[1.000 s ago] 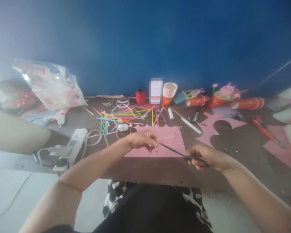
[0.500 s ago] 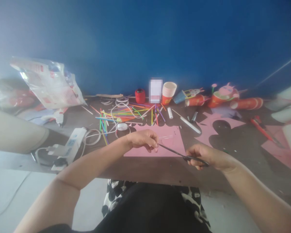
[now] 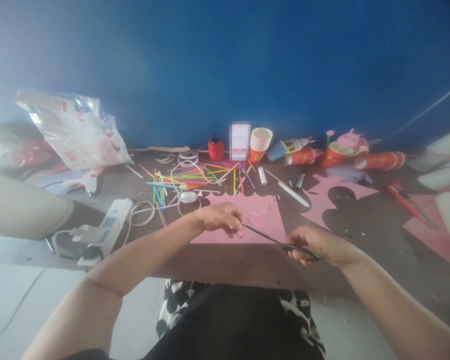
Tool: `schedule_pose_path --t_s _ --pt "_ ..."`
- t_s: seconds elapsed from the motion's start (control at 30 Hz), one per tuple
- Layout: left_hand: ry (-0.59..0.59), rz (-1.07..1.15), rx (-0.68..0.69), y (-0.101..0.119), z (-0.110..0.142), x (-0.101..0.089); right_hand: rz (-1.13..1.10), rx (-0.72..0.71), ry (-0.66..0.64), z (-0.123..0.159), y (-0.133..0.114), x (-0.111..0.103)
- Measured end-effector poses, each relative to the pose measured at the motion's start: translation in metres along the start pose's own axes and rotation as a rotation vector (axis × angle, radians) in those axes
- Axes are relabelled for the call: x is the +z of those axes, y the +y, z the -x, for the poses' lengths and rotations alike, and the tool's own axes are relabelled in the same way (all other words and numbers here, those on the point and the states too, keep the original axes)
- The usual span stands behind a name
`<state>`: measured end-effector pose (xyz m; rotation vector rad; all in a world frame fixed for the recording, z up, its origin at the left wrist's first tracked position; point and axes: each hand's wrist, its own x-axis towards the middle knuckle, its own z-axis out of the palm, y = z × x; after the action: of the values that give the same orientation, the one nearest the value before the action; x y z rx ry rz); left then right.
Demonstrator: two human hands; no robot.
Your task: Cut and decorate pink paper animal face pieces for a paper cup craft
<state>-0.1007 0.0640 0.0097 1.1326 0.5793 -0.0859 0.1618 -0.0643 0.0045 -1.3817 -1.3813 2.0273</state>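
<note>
The right hand [image 3: 307, 244] grips slim, dark scissors [image 3: 264, 234] by the handles, slanting above a smooth pink paper sheet [image 3: 272, 216] with a scalloped far edge. The left hand [image 3: 222, 218] curls at the blade tips; whether it pinches anything cannot be told. Thin, straight coloured sticks [image 3: 190, 176] lie beyond.

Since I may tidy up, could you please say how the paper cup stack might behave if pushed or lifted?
The paper cup stack would probably tip easily, standing upright and taller than wide. It is likely light for its size, as its open top looks hollow. Lifted by the top rim, it might separate, since several nested rims show.
</note>
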Motion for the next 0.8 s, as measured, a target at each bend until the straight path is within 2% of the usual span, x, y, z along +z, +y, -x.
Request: schedule_pose_path --t_s 0.07,0.13,0.17,0.23,0.3,0.37,0.43,0.57,0.7,0.8 --pt "-0.001 -0.003 0.005 0.0 -0.001 0.0 0.003 -0.007 0.039 -0.001 0.006 0.0" --pt "0.011 -0.002 0.013 0.0 -0.001 0.001 0.057 -0.025 0.137 -0.001 0.013 -0.003" --pt "0.023 -0.002 0.015 -0.001 -0.001 0.001 0.13 -0.028 0.227 0.0 0.017 -0.005" --pt "0.055 -0.003 0.021 -0.002 -0.001 0.002 0.378 0.016 0.502 0.003 0.025 -0.011" --pt "0.091 -0.012 0.03 -0.004 -0.001 0.002 0.67 0.135 0.798 0.007 0.034 -0.019" --pt "0.132 -0.019 0.035 -0.007 -0.003 0.003 0.875 0.259 0.968 0.013 0.044 -0.027" --pt "0.186 -0.012 0.047 -0.01 -0.006 0.004 0.966 0.321 1.008 0.017 0.054 -0.035" --pt "0.301 0.089 0.124 -0.018 -0.017 0.007 1.073 0.378 0.994 0.02 0.066 -0.044" --pt "0.406 0.21 0.182 -0.025 -0.028 0.009 1.154 0.407 0.933 0.018 0.062 -0.045" --pt "0.446 0.25 0.188 -0.028 -0.033 0.01 1.143 0.406 0.834 0.017 0.054 -0.049"
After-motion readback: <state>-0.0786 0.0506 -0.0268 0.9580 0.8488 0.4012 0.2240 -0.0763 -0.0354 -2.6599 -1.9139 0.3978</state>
